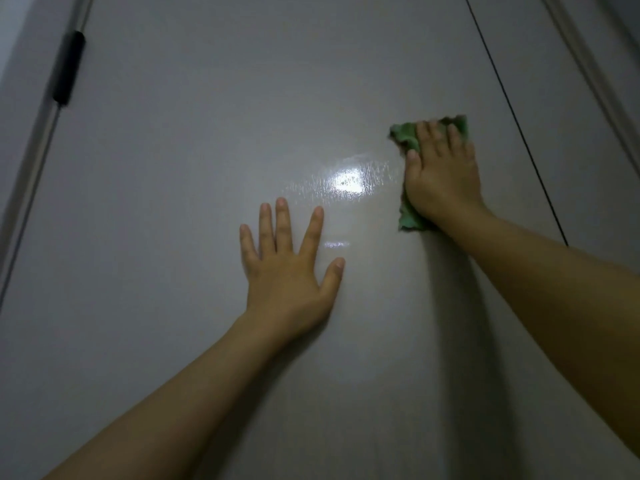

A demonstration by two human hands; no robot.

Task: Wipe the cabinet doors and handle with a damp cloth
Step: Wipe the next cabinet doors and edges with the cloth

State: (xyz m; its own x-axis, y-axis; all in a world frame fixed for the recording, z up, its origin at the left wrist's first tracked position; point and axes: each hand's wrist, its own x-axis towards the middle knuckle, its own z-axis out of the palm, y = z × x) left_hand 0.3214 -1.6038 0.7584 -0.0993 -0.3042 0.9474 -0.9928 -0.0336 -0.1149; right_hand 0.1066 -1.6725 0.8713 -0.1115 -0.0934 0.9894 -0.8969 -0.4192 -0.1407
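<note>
A pale grey cabinet door (194, 140) fills the view. My right hand (441, 174) presses a green cloth (405, 135) flat against the door at the upper right, fingers straight over the cloth. My left hand (289, 265) lies flat on the door with its fingers spread, lower and to the left of the cloth. A wet, shiny streak (348, 180) runs across the door between the two hands. A black handle (68, 67) sits on the door's left edge, far from both hands.
A thin dark seam (512, 109) runs down the right side, just right of the cloth, with a second grey panel (561, 84) beyond it. A grey frame strip (31, 161) borders the left edge.
</note>
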